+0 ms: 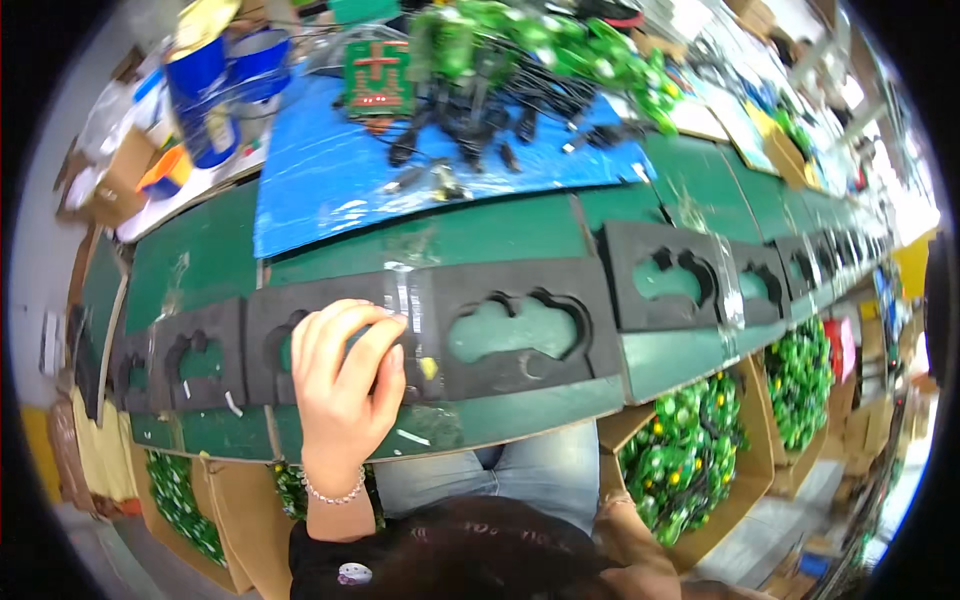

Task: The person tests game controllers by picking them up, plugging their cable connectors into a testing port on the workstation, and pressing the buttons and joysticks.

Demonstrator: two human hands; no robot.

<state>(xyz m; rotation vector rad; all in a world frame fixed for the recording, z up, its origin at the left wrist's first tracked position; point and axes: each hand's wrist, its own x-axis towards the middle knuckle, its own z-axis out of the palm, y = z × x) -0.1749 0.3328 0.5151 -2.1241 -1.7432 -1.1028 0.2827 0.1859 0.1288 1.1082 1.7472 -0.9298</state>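
Observation:
My left hand (345, 375) is over a black foam block (275, 300) on the green bench, beside its clear tape strip. Its fingers are curled with the thumb near them, over the block's cut-out; anything under them is hidden. Next to it, another black foam block (520, 275) has a cloud-shaped cut-out showing the green bench. My right forearm (640, 555) reaches down beside a cardboard box at my right, and the fingers of that hand do not show. Shiny green plastic pieces with yellow spots (685, 445) fill that box.
More foam blocks (660, 240) run in a row along the bench (560, 220). A blue sheet (320, 190) carries black cables (540, 90), green plastic pieces (450, 40) and a green-and-red board (378, 80). Blue tins (205, 100) stand far left. Further boxes of green pieces (800, 385) sit below the bench.

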